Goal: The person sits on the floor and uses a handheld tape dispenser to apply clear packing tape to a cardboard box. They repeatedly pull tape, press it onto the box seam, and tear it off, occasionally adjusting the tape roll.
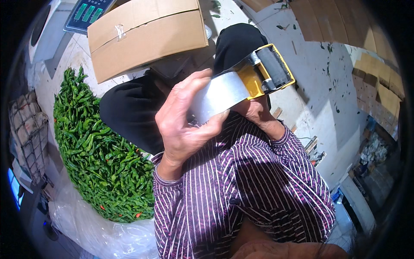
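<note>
My left hand (186, 124) grips a wide roll of packing tape (221, 94) between its thumb and fingers. The roll sits on a yellow tape dispenser (255, 81) with a dark roller, which points up and to the right. Beneath the dispenser my right hand (258, 110) holds it from below; the roll and the dispenser partly hide its fingers. Beyond my left knee stands a cardboard box (148, 42), its top flaps together and a small piece of clear tape on the seam.
On the left, a large heap of green chili peppers (103, 152) lies on clear plastic sheeting (113, 238). A digital scale display (87, 13) is behind the box. Flat cardboard (343, 22) and stacked cartons (376, 84) are at the right. Leaf scraps dot the tiled floor (320, 94).
</note>
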`<state>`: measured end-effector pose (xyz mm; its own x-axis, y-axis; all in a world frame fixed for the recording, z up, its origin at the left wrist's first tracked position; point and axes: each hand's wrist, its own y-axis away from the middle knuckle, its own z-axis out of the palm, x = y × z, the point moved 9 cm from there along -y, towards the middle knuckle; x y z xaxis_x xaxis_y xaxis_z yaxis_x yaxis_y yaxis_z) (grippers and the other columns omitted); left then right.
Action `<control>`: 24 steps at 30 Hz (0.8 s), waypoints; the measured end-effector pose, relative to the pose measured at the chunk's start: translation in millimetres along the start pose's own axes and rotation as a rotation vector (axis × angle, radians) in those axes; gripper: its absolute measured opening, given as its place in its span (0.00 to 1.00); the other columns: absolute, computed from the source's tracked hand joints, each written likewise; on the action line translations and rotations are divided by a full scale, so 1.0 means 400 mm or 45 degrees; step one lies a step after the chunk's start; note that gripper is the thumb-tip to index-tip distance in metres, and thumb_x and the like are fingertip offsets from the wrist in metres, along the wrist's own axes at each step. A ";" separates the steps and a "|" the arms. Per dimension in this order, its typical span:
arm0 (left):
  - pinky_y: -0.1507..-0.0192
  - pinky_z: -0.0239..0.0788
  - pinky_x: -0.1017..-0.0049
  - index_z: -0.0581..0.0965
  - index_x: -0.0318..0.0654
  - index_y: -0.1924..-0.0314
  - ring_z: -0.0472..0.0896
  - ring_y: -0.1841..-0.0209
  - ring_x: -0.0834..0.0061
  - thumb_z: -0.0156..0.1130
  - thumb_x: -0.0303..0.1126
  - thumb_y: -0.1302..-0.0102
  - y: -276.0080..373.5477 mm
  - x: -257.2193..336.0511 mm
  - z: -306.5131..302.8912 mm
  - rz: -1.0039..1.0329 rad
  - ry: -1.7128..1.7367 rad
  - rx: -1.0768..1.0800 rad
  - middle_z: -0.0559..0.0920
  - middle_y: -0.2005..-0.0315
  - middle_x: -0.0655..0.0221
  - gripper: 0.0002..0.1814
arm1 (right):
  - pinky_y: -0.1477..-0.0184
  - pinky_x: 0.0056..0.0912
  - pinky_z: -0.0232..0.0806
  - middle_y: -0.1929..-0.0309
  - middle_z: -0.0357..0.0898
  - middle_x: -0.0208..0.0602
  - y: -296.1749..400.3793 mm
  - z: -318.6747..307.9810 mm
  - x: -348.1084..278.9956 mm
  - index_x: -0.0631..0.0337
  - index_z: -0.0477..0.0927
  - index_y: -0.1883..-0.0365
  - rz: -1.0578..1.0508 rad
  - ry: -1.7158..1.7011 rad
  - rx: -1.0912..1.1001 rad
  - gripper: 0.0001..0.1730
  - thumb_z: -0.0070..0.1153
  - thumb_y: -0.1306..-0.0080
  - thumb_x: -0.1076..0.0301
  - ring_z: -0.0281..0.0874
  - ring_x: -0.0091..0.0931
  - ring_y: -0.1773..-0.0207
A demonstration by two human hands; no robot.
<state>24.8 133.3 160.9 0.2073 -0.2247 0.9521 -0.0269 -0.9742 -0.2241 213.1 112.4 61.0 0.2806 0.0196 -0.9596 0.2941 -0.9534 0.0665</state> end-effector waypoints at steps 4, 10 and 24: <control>0.43 0.75 0.66 0.80 0.31 0.47 0.83 0.46 0.63 0.78 0.28 0.52 -0.007 -0.009 0.008 -0.051 0.026 -0.038 0.83 0.49 0.55 0.30 | 0.48 0.28 0.77 0.48 0.82 0.38 -0.005 0.004 0.003 0.63 0.75 0.40 0.005 -0.019 0.002 0.26 0.67 0.36 0.71 0.82 0.27 0.47; 0.46 0.77 0.66 0.80 0.31 0.49 0.84 0.49 0.62 0.80 0.32 0.53 -0.012 -0.024 0.015 -0.110 0.035 -0.035 0.84 0.51 0.56 0.30 | 0.46 0.31 0.76 0.46 0.81 0.39 -0.013 0.010 0.011 0.64 0.74 0.40 0.033 -0.100 0.014 0.28 0.68 0.37 0.72 0.81 0.29 0.45; 0.34 0.66 0.65 0.73 0.25 0.36 0.77 0.38 0.62 0.71 0.32 0.40 0.076 -0.099 0.032 -0.639 1.094 -0.015 0.77 0.39 0.51 0.34 | 0.30 0.44 0.66 0.39 0.72 0.40 -0.032 -0.002 0.051 0.61 0.64 0.32 0.255 -0.717 0.070 0.40 0.69 0.37 0.55 0.74 0.34 0.36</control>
<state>28.3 112.7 113.9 -0.5814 0.2791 0.7643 -0.1409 -0.9597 0.2433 215.9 125.3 41.0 -0.2063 -0.3103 -0.9280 0.2333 -0.9366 0.2613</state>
